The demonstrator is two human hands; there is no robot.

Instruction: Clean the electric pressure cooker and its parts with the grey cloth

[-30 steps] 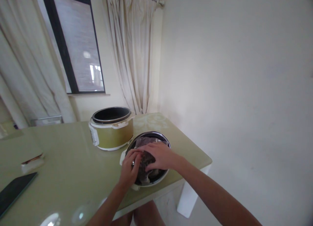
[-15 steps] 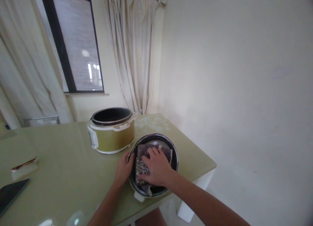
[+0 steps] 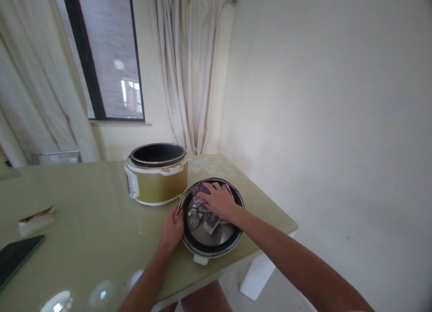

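An upturned pressure cooker lid [image 3: 204, 237] lies near the table's right corner, its metal inner side and round valve fitting facing up. My left hand [image 3: 172, 229] grips its left rim, the thumb over the edge. My right hand [image 3: 218, 201] presses a crumpled patterned cloth [image 3: 210, 221] against the upper part of the lid's inside, with its fingers curled over the fabric. The palm hides part of the cloth. Behind and to the left stands the green and white cooker body [image 3: 162, 184], with its dark inner pot [image 3: 158, 153] inside.
The pale green glossy table [image 3: 94, 213] ends at a corner on the right, close to a white wall [image 3: 320, 123]. A dark flat device [image 3: 18, 258] and a small whitish packet [image 3: 36, 221] lie at the left. Curtains [image 3: 189, 69] flank a window behind.
My right hand has slid the cloth upward across the lid, bunching it and baring the lower metal and valve fitting. My left hand keeps its hold on the rim.
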